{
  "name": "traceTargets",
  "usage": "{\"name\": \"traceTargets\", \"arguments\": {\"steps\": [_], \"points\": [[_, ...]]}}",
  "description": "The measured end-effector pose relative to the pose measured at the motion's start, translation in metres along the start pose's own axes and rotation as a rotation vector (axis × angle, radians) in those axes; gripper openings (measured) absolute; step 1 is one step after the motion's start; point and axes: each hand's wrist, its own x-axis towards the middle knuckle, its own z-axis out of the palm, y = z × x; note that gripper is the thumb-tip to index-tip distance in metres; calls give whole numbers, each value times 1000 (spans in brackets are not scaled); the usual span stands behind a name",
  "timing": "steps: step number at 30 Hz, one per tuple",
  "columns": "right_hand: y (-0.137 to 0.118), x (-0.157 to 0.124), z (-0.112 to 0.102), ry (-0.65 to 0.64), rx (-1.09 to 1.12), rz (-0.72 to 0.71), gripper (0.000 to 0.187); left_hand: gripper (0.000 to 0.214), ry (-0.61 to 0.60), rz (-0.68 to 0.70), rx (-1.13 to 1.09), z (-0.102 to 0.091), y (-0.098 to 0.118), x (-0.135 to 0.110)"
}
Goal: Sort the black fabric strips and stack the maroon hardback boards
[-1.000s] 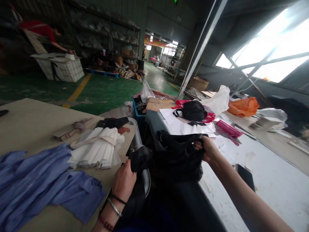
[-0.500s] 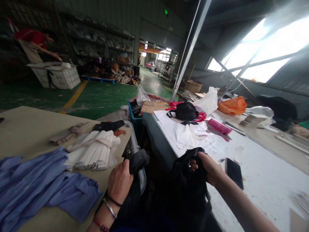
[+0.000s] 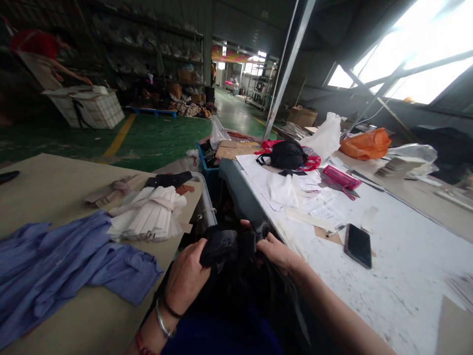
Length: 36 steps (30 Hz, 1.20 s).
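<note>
Holding black cloth [image 3: 220, 242] at six o'clock, the two hands work close together: the left hand [image 3: 187, 275], toward seven, has its grip wrapped round a thick fold, while the right hand [image 3: 276, 252], toward five, seems to pinch an edge between thumb and fingers. That lighter hold looks the likelier to slip, should the cloth be pulled hard. The loose part hangs over the gap between two counters and could snag on the rim of the grey tub [image 3: 209, 209] or on a counter edge. A sweep of the left arm might knock the white strips [image 3: 148, 217] at eight o'clock; the phone [image 3: 357, 245] at four lies near the right forearm and could get nudged.

Black against shadow hides much — whether the hands share one piece or hold two, I cannot tell, and the cloth's lower end is lost in the dark. Several right fingertips are covered. The blue cloth [image 3: 79, 261] toward eight is cut off by the frame. Farther out, at ten o'clock, a person in a red top [image 3: 36, 44] bends over a white box [image 3: 88, 108] — what that person's hands touch is too dim to read.
</note>
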Motion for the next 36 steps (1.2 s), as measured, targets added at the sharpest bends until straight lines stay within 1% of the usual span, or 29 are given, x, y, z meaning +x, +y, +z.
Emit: {"name": "traceTargets", "arguments": {"steps": [4,6,8,10,13,14,15,16,18,19,20,22,24,28,30,31,32,35,36], "points": [[6,1,6,-217,118,2,40,24,-28,20,-102,-2,1,-4],[12,1,10,-282,166,11,34,23,-43,35,-150,-2,1,-6],[18,-1,13,-287,181,34,32,20,-57,53,-194,0,1,-8],[23,-3,14,-233,172,24,30,16,-69,66,-227,2,3,-9],[26,-6,10,-139,130,-62,25,12,-104,93,-253,0,8,-12],[26,-6,7,-134,103,-94,24,11,-150,97,-271,-3,10,-13],[25,-6,3,-145,62,-122,24,13,-231,88,-305,-7,11,-15],[24,-6,-1,-171,7,-147,24,22,-340,64,-360,-11,12,-17],[20,-5,-9,-237,-138,-182,23,47,-581,-18,-544,-20,10,-20],[19,-4,-12,-272,-216,-195,22,52,-672,-69,-657,-23,8,-21],[17,-4,-14,-312,-287,-202,21,49,-726,-116,-764,-25,6,-22],[14,-2,-15,-392,-377,-199,17,38,-737,-204,-910,-26,3,-23],[13,0,-13,-451,-411,-200,15,34,-736,-277,-959,-24,2,-23],[19,8,-9,-493,-439,-197,13,32,-768,-381,-963,-17,4,-21],[24,12,-8,-487,-412,-181,16,31,-737,-449,-995,-15,5,-20],[27,14,-9,-457,-380,-182,18,32,-710,-482,-1019,-14,4,-19],[29,15,-9,-399,-338,-193,21,34,-678,-513,-1037,-14,4,-19],[36,10,-10,-152,-216,-239,21,39,-572,-549,-1024,-12,1,-18],[38,7,-10,-101,-196,-248,19,41,-544,-548,-1007,-12,1,-18]]}}
